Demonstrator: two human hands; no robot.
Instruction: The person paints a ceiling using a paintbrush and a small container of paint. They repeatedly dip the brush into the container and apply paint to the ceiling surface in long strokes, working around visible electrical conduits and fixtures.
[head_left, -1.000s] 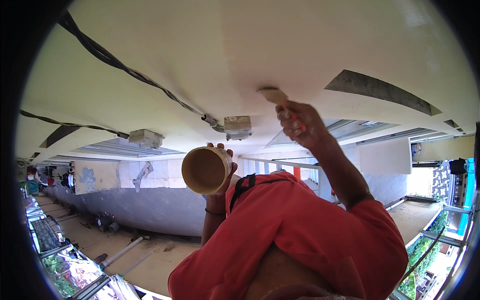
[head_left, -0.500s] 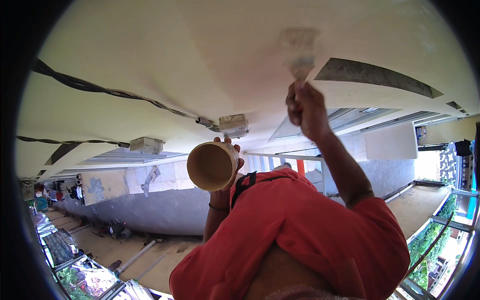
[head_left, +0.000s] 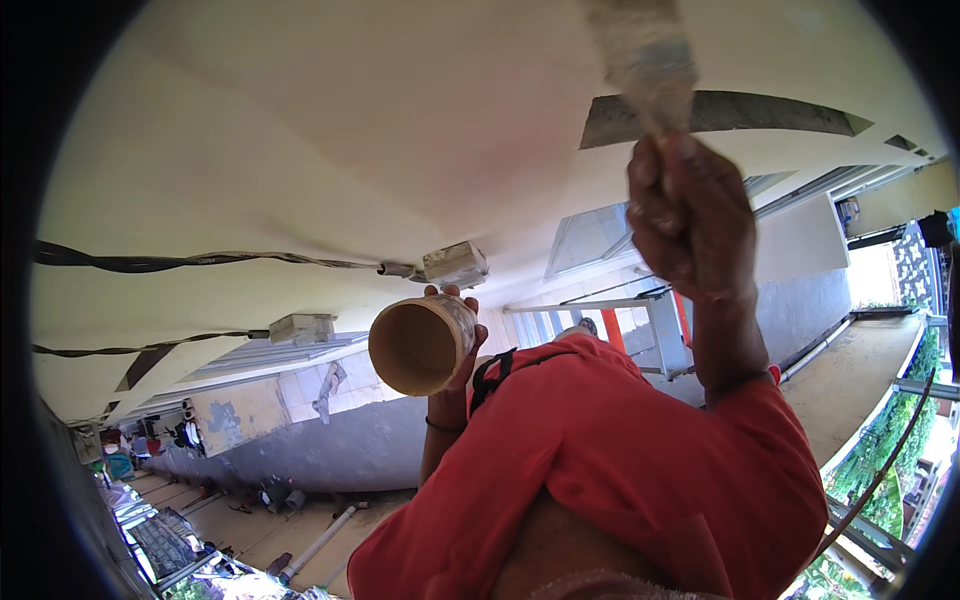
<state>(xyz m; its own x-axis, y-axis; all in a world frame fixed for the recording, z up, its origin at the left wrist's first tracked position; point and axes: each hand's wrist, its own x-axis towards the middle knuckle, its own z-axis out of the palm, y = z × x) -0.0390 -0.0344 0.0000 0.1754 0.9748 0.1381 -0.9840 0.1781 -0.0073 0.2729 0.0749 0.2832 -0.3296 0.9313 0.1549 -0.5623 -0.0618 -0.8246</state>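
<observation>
Paintbrush (head_left: 655, 65) clamped in right grip (head_left: 695, 215) has shifted rightward; left grip (head_left: 464, 376) clasps tub (head_left: 458, 330)

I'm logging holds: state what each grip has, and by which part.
Left grip: a round tan tub, by its outer wall. Right grip: a flat paintbrush, blurred, by its handle.

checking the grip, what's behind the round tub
The left hand: fingers show past the top and right edges of the tub, the wrist below. The tub covers the rest, and the background directly behind.
</observation>
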